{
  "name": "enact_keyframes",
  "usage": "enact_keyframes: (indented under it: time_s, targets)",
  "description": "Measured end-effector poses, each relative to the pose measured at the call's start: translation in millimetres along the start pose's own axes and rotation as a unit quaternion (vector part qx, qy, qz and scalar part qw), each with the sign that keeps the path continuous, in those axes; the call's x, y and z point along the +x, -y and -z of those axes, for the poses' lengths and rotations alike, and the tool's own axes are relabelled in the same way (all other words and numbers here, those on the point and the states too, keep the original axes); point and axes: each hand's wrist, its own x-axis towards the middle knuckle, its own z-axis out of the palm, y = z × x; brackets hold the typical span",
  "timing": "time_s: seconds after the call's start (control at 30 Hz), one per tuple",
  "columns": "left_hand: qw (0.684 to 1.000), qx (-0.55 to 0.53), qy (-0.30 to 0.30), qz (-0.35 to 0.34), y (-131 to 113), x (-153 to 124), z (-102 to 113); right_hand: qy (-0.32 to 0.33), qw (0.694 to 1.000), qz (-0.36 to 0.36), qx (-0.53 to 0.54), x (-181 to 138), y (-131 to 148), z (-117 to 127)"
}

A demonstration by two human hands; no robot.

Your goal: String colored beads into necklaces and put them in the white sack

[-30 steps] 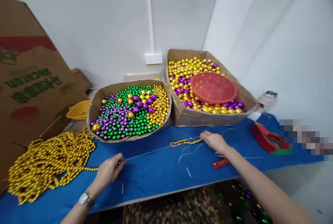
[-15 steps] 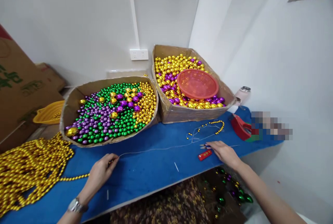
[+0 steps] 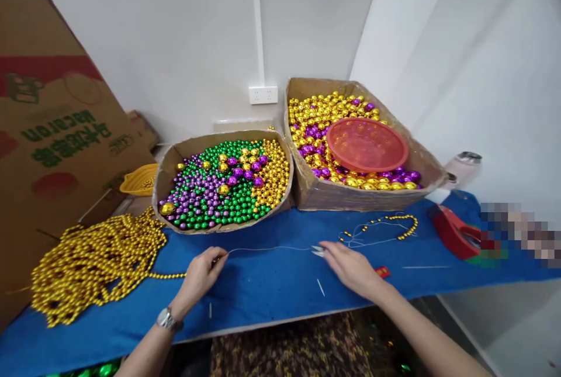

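Note:
My left hand [image 3: 202, 275] pinches the end of a gold bead strand [image 3: 169, 276] and a thin pale thread [image 3: 263, 248]. That thread runs across the blue cloth to my right hand [image 3: 353, 269], where small pointed blades [image 3: 318, 251], like thread snips, stick out from the closed fingers. Most of the tool is hidden in the palm. Behind the right hand lies a loose thread loop with small gold beads [image 3: 407, 231]. Under the right wrist a small red packet [image 3: 383, 272] shows in part. To the left, the strand leads into a heap of gold bead strands [image 3: 96, 266].
Two cardboard boxes of loose beads stand at the back: a lower box [image 3: 245, 226] and a taller box [image 3: 350, 201] holding a red basin [image 3: 368, 144]. A red tape dispenser [image 3: 451, 234], a pink bottle [image 3: 465, 168] and a yellow basket [image 3: 135, 183] surround the blue cloth [image 3: 272, 289].
The view has turned left. My right hand with the blades has moved toward my left hand, away from the bead loop, shortening the thread span between them. The left hand still pinches the strand.

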Motion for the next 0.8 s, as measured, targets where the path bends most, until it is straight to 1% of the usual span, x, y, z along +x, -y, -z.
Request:
enact_keyframes:
  time_s: [0.07,0.13,0.23,0.33,0.4,0.47,0.53,0.57,0.67,0.73,0.8]
  targets:
    - [1.0,0.001,0.0,-0.003,-2,0,2,0.013,1.0,-0.009,-0.014,18,27,-6]
    - [1.0,0.001,-0.002,-0.008,-4,0,5,0.025,0.999,-0.019,-0.029,33,46,-11]
    - [1.0,0.001,-0.01,-0.014,-6,1,8,0.042,0.998,-0.028,-0.041,46,57,-15]
    - [0.999,0.022,-0.029,-0.021,-2,2,10,0.051,0.997,-0.044,-0.04,46,44,-11]
    - [0.994,0.084,-0.059,-0.021,2,3,9,0.048,0.997,-0.058,-0.036,38,24,-4]
    - [0.981,0.173,-0.089,-0.025,6,5,4,0.048,0.996,-0.068,-0.031,28,2,3]
    - [0.965,0.239,-0.1,-0.04,6,6,-3,0.055,0.995,-0.077,-0.028,18,-16,7]
    - [0.962,0.249,-0.099,-0.054,5,7,-7,0.061,0.995,-0.081,-0.027,15,-23,6]
    - [0.97,0.203,-0.09,-0.102,-10,13,-21,0.074,0.993,-0.09,-0.022,10,-32,-1]
    - [0.978,0.14,-0.084,-0.131,-27,20,-30,0.079,0.993,-0.091,-0.013,10,-32,-6]
    - [0.983,0.075,-0.067,-0.154,-50,29,-40,0.08,0.993,-0.092,0.002,7,-32,-9]
